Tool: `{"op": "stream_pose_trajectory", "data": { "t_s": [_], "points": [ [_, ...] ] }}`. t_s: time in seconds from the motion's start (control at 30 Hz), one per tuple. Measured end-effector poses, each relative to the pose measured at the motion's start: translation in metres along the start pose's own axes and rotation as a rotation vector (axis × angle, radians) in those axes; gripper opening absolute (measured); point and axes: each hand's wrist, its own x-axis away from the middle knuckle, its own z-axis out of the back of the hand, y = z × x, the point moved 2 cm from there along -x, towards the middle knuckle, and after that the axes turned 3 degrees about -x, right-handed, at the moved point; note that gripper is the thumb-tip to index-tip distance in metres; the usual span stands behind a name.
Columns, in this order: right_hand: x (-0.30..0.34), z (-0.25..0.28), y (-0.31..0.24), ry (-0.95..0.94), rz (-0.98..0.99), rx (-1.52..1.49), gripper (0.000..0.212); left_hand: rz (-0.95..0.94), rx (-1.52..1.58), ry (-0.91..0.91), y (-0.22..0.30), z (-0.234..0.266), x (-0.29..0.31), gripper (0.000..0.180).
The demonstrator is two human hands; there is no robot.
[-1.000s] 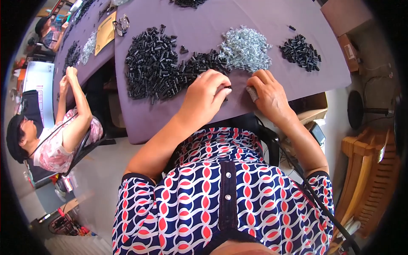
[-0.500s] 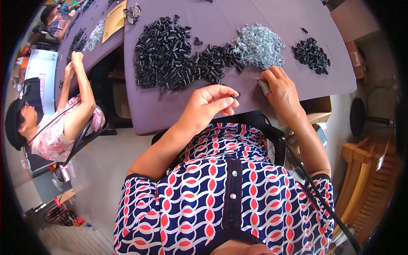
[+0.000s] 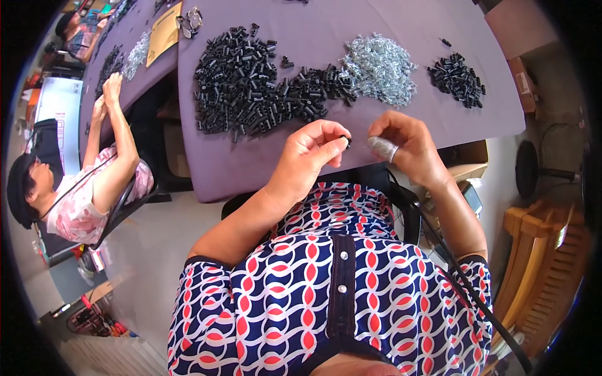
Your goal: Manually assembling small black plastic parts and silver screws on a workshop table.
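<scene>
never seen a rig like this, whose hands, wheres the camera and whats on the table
No machine, just a person working bare-handed. A fisheye camera on that person's head looks down, so edges bend. On the purple-grey table lie a big heap of small black tubes, a heap of tiny silvery pieces to its right, and a smaller black heap farther right. The left hand pinches a small black piece. The right hand, one digit in a grey wrap, is beside it; whether it holds anything is unclear.
</scene>
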Motion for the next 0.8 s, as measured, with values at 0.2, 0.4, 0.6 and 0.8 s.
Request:
{"op": "stream_pose_trajectory", "data": {
  "t_s": [0.2, 0.4, 0.6, 0.8],
  "points": [
    [0.001, -0.008, -0.003, -0.073, -0.015, -0.045, 0.01, 0.045, 0.063, 0.009, 0.002, -0.007, -0.002, 0.015],
    [0.001, -0.008, -0.004, -0.051, 0.005, -0.058, 0.009, 0.018, 0.004, 0.001, 0.001, -0.005, -0.003, 0.016],
    [-0.001, -0.01, -0.008, -0.113, -0.056, 0.066, 0.012, 0.041, -0.006, 0.003, -0.005, -0.004, 0.002, 0.015],
    [-0.004, -0.008, 0.014, -0.314, -0.169, -0.184, 0.015, 0.21, 0.226, -0.128, -0.021, 0.0, 0.014, 0.015]
  ]
}}
